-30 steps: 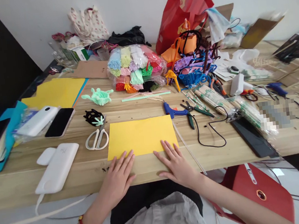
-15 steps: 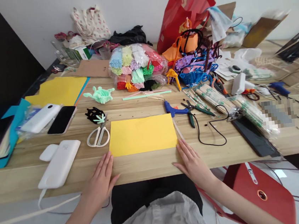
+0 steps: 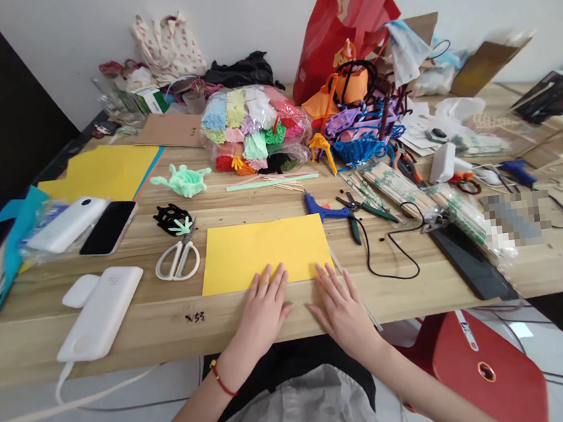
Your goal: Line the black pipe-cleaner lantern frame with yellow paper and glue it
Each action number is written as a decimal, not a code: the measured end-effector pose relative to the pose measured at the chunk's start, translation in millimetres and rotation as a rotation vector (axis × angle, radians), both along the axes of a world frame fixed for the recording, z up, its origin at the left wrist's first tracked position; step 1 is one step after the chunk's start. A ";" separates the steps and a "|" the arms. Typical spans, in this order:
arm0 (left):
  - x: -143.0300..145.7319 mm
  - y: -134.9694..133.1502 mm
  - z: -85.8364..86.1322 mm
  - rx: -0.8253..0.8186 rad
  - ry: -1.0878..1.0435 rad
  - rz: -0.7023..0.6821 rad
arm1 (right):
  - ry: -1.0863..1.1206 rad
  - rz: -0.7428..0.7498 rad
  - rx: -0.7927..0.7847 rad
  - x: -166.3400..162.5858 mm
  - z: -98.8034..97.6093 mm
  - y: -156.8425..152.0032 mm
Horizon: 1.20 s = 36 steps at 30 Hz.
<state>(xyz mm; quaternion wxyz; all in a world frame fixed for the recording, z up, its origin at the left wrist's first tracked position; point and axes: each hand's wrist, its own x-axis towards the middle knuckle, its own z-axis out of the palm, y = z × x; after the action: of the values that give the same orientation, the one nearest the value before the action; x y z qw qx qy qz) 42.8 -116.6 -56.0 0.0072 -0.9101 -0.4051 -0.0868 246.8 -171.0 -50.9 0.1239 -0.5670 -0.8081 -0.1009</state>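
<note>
Left hand (image 3: pixel 264 307), right hand (image 3: pixel 339 305), both open flat on one yellow sheet (image 3: pixel 265 249) beside one pair of scissors (image 3: pixel 179 261)

A matt, smooth sheet of yellow paper (image 3: pixel 266 253) lies on a pale, grainy wooden table (image 3: pixel 162 317). Near left are a power bank (image 3: pixel 102 312) in glossy white plastic and scissors (image 3: pixel 178 261) with white plastic handles. At the far side stand a shiny red bag (image 3: pixel 343 30) and a printed cloth bag (image 3: pixel 168 45).
</note>
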 end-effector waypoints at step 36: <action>-110.8 8.6 4.1 0.042 -0.226 -0.022 | -0.108 0.803 -0.192 -65.1 14.6 109.0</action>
<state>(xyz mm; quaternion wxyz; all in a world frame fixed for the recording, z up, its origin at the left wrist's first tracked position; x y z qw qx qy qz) -68.0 -108.0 -51.9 -0.0205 -0.8985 -0.3915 -0.1976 181.7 -62.0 -36.3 0.0576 -0.2097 -0.9761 0.0017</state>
